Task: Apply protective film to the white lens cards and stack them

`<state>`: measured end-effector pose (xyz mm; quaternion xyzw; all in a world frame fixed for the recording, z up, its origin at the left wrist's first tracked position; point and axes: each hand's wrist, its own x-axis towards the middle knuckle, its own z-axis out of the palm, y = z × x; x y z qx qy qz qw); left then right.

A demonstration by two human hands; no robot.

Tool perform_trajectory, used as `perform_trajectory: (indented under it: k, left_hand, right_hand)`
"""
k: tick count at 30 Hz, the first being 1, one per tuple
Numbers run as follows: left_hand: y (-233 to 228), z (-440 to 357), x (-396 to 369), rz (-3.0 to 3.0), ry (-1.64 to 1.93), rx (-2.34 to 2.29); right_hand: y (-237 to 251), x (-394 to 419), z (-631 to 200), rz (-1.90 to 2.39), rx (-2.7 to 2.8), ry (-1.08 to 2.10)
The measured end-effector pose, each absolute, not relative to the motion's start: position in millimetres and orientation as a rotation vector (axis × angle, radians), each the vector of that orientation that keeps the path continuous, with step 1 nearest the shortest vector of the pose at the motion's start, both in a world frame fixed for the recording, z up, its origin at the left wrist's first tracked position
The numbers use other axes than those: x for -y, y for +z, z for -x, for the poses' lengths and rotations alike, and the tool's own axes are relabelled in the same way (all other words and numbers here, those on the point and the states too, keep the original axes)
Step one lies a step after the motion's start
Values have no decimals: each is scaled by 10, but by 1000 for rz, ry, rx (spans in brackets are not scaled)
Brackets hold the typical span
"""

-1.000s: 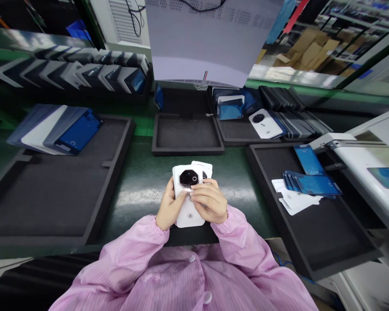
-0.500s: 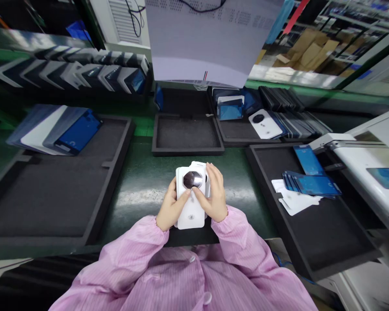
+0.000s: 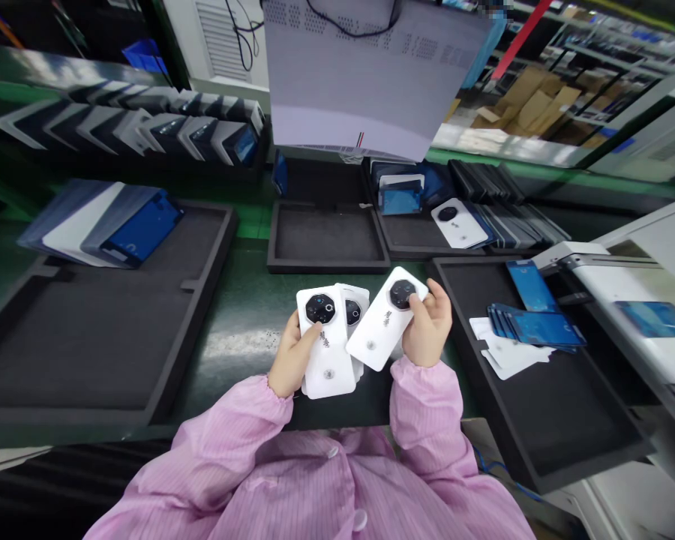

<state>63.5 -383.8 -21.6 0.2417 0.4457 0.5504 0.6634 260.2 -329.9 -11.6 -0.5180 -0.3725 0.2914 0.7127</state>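
My left hand (image 3: 291, 358) grips a small stack of white phone back covers (image 3: 331, 364), its thumb lying across the front one beside the dark camera window. Behind that front cover, another white one (image 3: 358, 300) sticks out to the right, slightly fanned. In my right hand (image 3: 428, 328) is a single white phone back cover (image 3: 378, 330), tilted to the right, with my thumb at its round dark camera window. Its lower left corner overlaps or touches the stack; I cannot tell which. How many covers the stack holds is hidden.
A large black tray (image 3: 90, 337) with leaning panels (image 3: 98, 225) lies left. Ahead stands a small black tray (image 3: 329, 266) below a grey monitor-like panel (image 3: 360, 90). On the right, another black tray (image 3: 568, 420) bears blue-filmed panels (image 3: 545, 326) and white sheets (image 3: 509, 356), beside a white machine (image 3: 652, 277).
One white cover has come away from the stack and moved right in my right hand. The left hand keeps the others, now fanned. The view has shifted slightly.
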Motion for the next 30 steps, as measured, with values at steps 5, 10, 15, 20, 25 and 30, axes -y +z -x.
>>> perform_trajectory:
  k: [5,10,15,20,25,30]
  left_hand:
    - [-191,-590,3805,-633,1329,-1041]
    - [-174,-569,3805,-667,1334,-1073]
    - [-144,-570,3818,-626,1333,-1058]
    - [-59,-571,3811,-597,1356,-1019]
    - [-80,-589,3817,-632,1276,-1000]
    - [-186,-607,3850,-813,1269,-1085]
  right_hand:
    - [-234,3254,-2616,1340,1131,946]
    - [-332,3231,-2662,1407,1233,907]
    - [-358,3194,-2753,1459,1341,855]
    - [-378,3189,-2724,1485,1389,786]
    - [-343,3246,-2527,1609,1576,479]
    - [-183,3381,-2323,1361,1606,240]
